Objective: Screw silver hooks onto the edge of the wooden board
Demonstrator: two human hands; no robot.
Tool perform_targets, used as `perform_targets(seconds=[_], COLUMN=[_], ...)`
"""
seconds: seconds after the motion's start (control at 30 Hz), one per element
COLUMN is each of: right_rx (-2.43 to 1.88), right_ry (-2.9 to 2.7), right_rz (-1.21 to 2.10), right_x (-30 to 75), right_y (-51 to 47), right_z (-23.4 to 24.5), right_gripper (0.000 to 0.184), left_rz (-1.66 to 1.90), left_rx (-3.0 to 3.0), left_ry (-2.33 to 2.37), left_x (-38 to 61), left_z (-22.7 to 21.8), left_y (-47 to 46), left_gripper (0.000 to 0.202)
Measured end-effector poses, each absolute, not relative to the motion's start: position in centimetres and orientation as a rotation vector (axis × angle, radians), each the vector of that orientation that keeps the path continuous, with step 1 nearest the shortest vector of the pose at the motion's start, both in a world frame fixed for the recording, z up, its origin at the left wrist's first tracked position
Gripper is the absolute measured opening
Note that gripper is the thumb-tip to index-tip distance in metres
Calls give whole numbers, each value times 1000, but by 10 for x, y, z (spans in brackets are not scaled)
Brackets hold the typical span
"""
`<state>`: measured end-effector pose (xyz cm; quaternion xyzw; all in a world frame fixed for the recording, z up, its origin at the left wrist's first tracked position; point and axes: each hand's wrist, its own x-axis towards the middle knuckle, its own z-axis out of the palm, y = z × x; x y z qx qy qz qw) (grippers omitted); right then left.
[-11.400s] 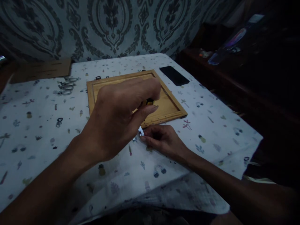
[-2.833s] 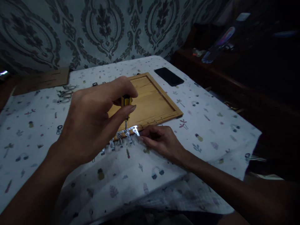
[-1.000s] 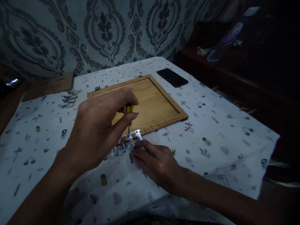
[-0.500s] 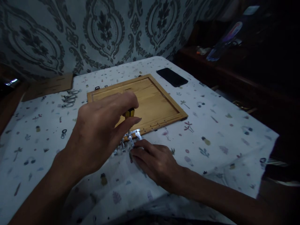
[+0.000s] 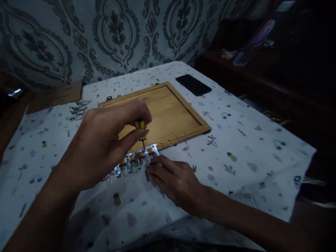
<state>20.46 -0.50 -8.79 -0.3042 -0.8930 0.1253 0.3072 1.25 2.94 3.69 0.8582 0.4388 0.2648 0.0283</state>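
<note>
A wooden framed board [image 5: 168, 112] lies on the table. Along its near edge runs a silver metal hook rail [image 5: 136, 153] with several hooks. My left hand [image 5: 105, 140] is closed round a yellow-and-black screwdriver [image 5: 140, 127]. The screwdriver stands nearly upright, its tip on the rail at the base of one hook. Low beside it, my right hand [image 5: 175, 182] pinches the lower end of that same metal hook [image 5: 147, 158] between thumb and fingers. My left hand covers the near left part of the board.
A black phone [image 5: 193, 85] lies beyond the board's right side. Several metal rings [image 5: 78, 111] and a flat piece of cardboard [image 5: 56, 97] are at the far left. A plastic bottle [image 5: 253, 42] stands on dark furniture at the right. A printed cloth [image 5: 244, 182] covers the table.
My left hand has shifted slightly left and the screwdriver handle now leans left, its tip still on the rail. More hooks show beneath that hand. My right hand holds its place.
</note>
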Motion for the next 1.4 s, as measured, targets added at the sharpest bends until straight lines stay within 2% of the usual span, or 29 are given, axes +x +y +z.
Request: perform_targets(seconds=[0.4, 0.53, 0.8, 1.4], right_rx=[-811, -819, -818, -830], right_ry=[-2366, -2376, -2349, -2369], right_rz=[293, 300, 282, 302], right_x=[204, 204, 203, 203], right_y=[-4, -4, -4, -4], right_z=[-90, -91, -89, -94], right_gripper=[18, 18, 19, 19], left_rz=[1019, 1004, 1008, 935], left_rx=[2754, 2732, 2675, 2529], left_ry=[1449, 1499, 1398, 1388], left_x=[22, 23, 17, 15], left_z=[30, 30, 33, 36], left_y=[31, 30, 30, 29], left_gripper=[12, 9, 22, 19])
